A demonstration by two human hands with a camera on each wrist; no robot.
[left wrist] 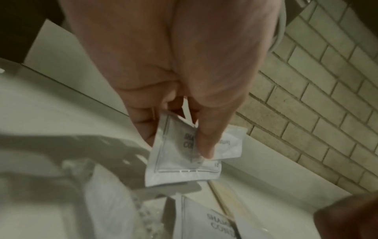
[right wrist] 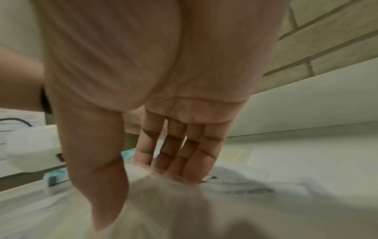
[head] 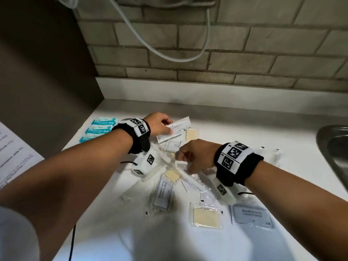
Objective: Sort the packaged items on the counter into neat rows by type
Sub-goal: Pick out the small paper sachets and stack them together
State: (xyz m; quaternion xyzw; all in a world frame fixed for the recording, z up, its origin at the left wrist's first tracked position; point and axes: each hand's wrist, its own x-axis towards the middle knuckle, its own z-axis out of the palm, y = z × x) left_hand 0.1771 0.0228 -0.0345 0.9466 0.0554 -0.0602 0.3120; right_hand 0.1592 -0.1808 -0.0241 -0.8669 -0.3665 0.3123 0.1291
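A jumble of packets lies mid-counter: white shampoo sachets (head: 252, 215), beige soap packets (head: 206, 216), clear-wrapped items and a comb (head: 153, 173). Three teal packets (head: 98, 129) sit in a row at the far left. My left hand (head: 168, 127) is raised just past the pile. It pinches a shampoo sachet (left wrist: 175, 155) between thumb and fingers (left wrist: 178, 145), with a second white sachet (left wrist: 231, 145) behind it. My right hand (head: 185, 162) reaches down into the middle of the pile. Its straight fingers (right wrist: 174, 161) touch a blurred clear packet (right wrist: 163, 187).
A steel sink (head: 335, 147) opens at the right edge. A printed sheet (head: 13, 153) lies at the left, and a dark panel stands behind it. The brick wall (head: 226, 53) with a hanging white cable backs the counter. A black cord (head: 72, 242) trails near the front.
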